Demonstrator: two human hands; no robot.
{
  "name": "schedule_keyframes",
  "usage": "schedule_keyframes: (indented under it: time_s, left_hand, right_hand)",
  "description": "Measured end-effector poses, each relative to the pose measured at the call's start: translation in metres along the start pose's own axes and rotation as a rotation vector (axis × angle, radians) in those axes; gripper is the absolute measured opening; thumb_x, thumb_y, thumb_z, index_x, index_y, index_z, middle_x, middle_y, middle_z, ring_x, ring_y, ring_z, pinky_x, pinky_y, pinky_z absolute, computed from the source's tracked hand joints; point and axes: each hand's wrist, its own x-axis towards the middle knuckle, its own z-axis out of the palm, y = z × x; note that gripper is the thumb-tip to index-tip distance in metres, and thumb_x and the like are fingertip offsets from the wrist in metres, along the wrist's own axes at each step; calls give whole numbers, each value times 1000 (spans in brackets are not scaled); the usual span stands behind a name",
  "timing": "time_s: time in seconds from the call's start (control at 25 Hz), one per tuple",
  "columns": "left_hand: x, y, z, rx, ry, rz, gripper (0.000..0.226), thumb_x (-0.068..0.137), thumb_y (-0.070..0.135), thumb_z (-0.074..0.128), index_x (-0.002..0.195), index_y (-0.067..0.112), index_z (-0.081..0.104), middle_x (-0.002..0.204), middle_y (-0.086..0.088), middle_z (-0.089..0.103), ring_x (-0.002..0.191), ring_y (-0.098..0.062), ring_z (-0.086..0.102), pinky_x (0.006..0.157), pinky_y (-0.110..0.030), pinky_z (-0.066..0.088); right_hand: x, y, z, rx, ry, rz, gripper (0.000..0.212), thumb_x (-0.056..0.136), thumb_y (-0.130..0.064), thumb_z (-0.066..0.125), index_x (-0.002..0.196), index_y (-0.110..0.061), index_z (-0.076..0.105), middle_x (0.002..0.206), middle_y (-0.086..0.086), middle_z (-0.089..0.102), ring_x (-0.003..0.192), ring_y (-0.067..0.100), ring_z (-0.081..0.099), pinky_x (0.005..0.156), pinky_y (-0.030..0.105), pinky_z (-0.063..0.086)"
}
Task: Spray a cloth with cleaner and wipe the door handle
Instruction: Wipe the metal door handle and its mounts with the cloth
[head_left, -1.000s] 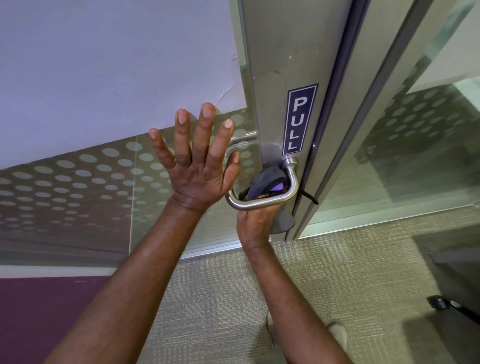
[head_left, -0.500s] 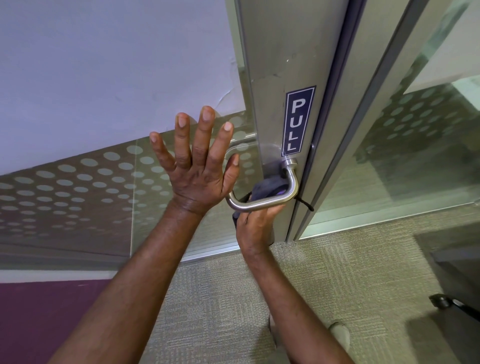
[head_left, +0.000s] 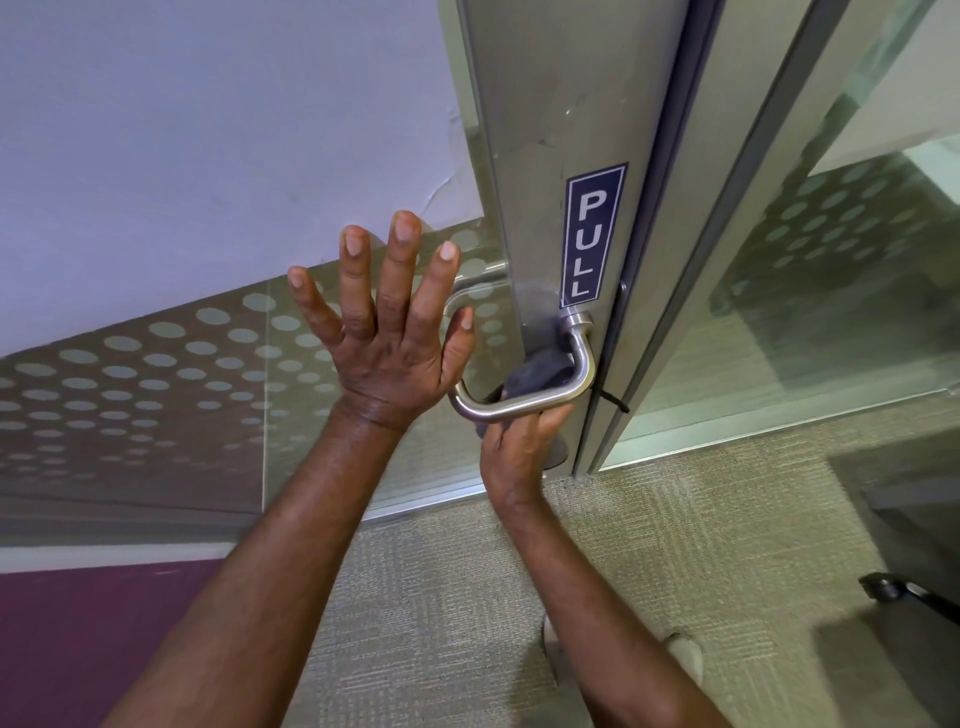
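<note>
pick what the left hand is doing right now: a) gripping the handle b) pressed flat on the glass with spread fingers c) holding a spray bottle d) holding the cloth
b: the left hand lies flat with fingers spread against the dotted glass panel, while the right hand holds the cloth at the door handle.

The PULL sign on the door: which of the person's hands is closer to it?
Right. The right hand grips a dark cloth at the door handle just below the PULL sign; the left hand is spread flat against the dotted glass panel, farther left.

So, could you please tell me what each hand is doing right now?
Left hand: open, fingers spread, holding nothing.
Right hand: holding the dark cloth behind the door handle.
</note>
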Motion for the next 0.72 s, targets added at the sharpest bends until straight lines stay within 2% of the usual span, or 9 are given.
schedule_keyframes:
  time_s: [0.12, 0.16, 0.24, 0.32, 0.36, 0.48, 0.6, 0.68, 0.72]
  left_hand:
    - [2, 0, 0, -3, 5, -2, 57, 104, 47, 37, 155, 23, 32, 176, 3, 2, 162, -22, -2, 128, -55, -6]
    - [3, 0, 0, 1, 6, -4, 57, 104, 47, 37, 155, 23, 32, 176, 3, 1, 162, -22, -2, 128, -55, -6]
    - [3, 0, -1, 5, 4, -4, 56, 104, 47, 36, 154, 22, 33, 176, 3, 0, 162, -21, -3, 128, -55, -6]
    - [4, 1, -2, 9, 2, -6, 55, 104, 46, 36, 153, 21, 35, 176, 3, 0, 162, -21, -3, 127, -55, -5]
    - [4, 2, -2, 12, 0, -8, 55, 104, 46, 37, 152, 20, 36, 176, 3, 0, 162, -21, -4, 127, -55, -5]
    - [4, 2, -4, 6, -4, -10, 54, 102, 45, 39, 150, 19, 38, 176, 3, -1, 162, -21, -5, 127, -55, -6]
    - [6, 2, -6, 12, -14, -16, 53, 102, 44, 40, 149, 18, 39, 176, 4, -3, 162, -21, -6, 127, -55, -6]
    - [6, 3, -5, 12, -7, -10, 53, 102, 44, 40, 148, 18, 40, 176, 3, -2, 162, -21, -6, 127, -55, -6]
    - [5, 4, -5, 20, -6, -7, 53, 102, 44, 40, 148, 18, 40, 176, 3, -2, 162, -21, -5, 127, -55, -6]
  right_hand:
    - [-14, 28, -8, -109, -150, 104, 38, 101, -10, 64, 136, -3, 50, 140, 29, 42, 100, 29, 63, 88, 41, 61]
    - [-17, 35, -11, -87, -195, 160, 33, 102, -9, 61, 132, 2, 53, 144, 27, 40, 105, 26, 60, 94, 40, 58]
    - [-16, 37, -19, 3, -200, 331, 30, 103, -5, 59, 130, 6, 53, 150, 24, 38, 121, 27, 54, 107, 17, 41]
    - [-4, 32, -23, 123, -9, 479, 36, 101, -2, 61, 136, 7, 52, 153, 24, 42, 133, 26, 49, 102, -5, 22]
    - [4, 29, -24, 170, 70, 519, 48, 101, -1, 62, 145, 7, 45, 155, 22, 41, 137, 19, 45, 100, -8, 17]
    - [18, 19, -32, 204, 130, 451, 66, 100, 1, 62, 157, 5, 30, 151, 5, 39, 133, -9, 31, 103, -9, 16]
    - [20, 19, -38, 180, 98, 362, 56, 97, 7, 61, 149, 0, 42, 145, 1, 43, 122, -30, 36, 101, -8, 23]
    - [22, 19, -45, 147, 108, 341, 46, 93, 14, 58, 136, -1, 51, 142, 9, 49, 119, -22, 47, 101, -5, 31]
    - [24, 19, -47, 150, 97, 331, 47, 91, 18, 56, 133, -1, 52, 143, 13, 48, 124, -7, 51, 104, 1, 36]
